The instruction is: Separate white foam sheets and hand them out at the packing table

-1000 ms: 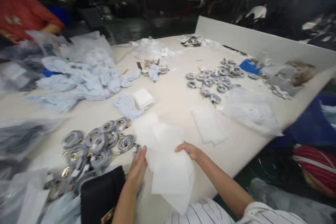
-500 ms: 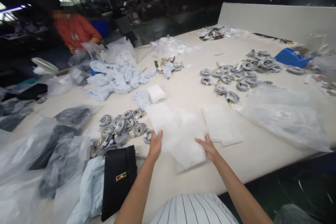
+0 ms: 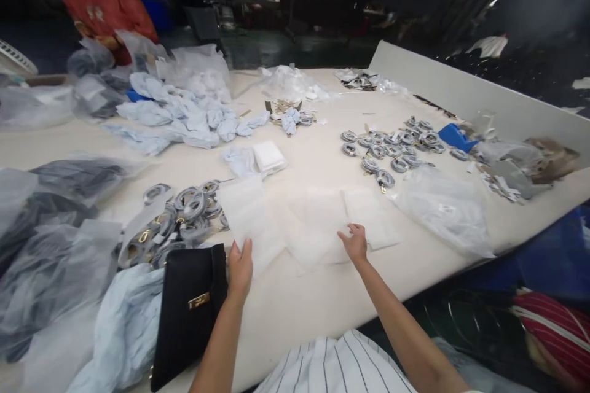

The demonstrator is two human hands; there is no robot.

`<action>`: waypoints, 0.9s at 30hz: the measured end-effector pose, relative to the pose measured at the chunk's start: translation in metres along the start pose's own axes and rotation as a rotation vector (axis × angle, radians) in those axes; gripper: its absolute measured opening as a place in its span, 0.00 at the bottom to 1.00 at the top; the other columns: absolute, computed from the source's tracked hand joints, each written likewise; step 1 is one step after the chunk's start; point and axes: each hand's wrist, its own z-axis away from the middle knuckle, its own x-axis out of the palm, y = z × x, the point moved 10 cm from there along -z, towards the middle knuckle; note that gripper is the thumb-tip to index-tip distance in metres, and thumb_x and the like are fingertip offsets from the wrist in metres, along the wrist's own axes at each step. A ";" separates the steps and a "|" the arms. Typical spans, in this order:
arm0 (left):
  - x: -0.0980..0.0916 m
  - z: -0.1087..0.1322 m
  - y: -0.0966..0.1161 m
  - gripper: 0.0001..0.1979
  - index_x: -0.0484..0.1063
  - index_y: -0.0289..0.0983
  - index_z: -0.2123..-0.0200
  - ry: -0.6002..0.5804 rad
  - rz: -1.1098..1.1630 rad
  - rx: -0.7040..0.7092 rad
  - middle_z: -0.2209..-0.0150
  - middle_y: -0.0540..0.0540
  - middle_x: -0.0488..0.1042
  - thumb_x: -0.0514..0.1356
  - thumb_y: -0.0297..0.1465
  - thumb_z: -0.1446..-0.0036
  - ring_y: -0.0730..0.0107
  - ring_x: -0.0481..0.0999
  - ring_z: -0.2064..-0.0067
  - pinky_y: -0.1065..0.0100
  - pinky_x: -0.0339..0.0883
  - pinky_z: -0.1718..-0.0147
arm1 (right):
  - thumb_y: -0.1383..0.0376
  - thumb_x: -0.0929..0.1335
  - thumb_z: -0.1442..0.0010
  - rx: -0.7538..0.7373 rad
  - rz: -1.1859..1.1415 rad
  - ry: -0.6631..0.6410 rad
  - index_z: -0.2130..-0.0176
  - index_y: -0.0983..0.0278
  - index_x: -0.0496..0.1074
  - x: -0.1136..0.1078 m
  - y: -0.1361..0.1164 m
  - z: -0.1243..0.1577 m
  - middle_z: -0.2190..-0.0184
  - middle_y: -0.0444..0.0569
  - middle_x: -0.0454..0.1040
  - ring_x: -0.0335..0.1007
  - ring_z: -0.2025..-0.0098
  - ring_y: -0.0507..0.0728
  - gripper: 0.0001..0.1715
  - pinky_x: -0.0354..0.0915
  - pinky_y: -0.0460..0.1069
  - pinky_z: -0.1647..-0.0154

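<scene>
My left hand [image 3: 240, 267] is closed on the near edge of a white foam sheet [image 3: 249, 215] and lifts it off the table, beside a black handbag [image 3: 188, 307] with a gold clasp. My right hand [image 3: 354, 242] rests with loosely spread fingers on another white foam sheet [image 3: 318, 221] lying flat on the cream table [image 3: 304, 307]. A further sheet [image 3: 371, 215] lies just right of that hand. Coiled grey straps [image 3: 184, 209] with gold clips lie in a heap left of the lifted sheet.
More coiled straps [image 3: 391, 147] and a clear plastic bag [image 3: 445, 209] lie to the right. Pale blue wrapping cloths [image 3: 179, 116] and a folded white pad [image 3: 270, 156] sit further back. Bagged dark goods [image 3: 55, 221] lie at left. A person in red [image 3: 104, 6] stands at the far left.
My left hand has taken one foam sheet and lifted it to the left, towards the handbag. My right hand has stayed on the remaining sheets. The view has swung a little.
</scene>
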 end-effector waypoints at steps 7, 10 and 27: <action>0.013 0.022 0.008 0.20 0.73 0.33 0.53 -0.026 0.049 -0.011 0.53 0.37 0.77 0.63 0.38 0.45 0.50 0.75 0.49 0.53 0.66 0.45 | 0.49 0.70 0.54 -0.046 -0.173 -0.143 0.71 0.62 0.67 -0.013 -0.015 -0.014 0.69 0.48 0.73 0.69 0.64 0.60 0.20 0.65 0.55 0.57; 0.023 0.034 0.015 0.23 0.70 0.34 0.49 -0.028 0.099 -0.004 0.50 0.37 0.76 0.64 0.38 0.46 0.52 0.74 0.47 0.54 0.65 0.43 | 0.46 0.70 0.53 -0.062 -0.320 -0.273 0.67 0.63 0.67 -0.019 -0.019 -0.023 0.70 0.47 0.75 0.71 0.66 0.58 0.25 0.67 0.52 0.61; 0.175 0.172 0.093 0.22 0.77 0.36 0.52 -0.419 -0.043 0.065 0.37 0.39 0.65 0.69 0.39 0.49 0.46 0.62 0.36 0.48 0.49 0.35 | 0.57 0.79 0.64 0.210 -0.474 -1.106 0.52 0.60 0.74 -0.004 0.000 -0.054 0.51 0.56 0.77 0.71 0.46 0.71 0.38 0.75 0.57 0.55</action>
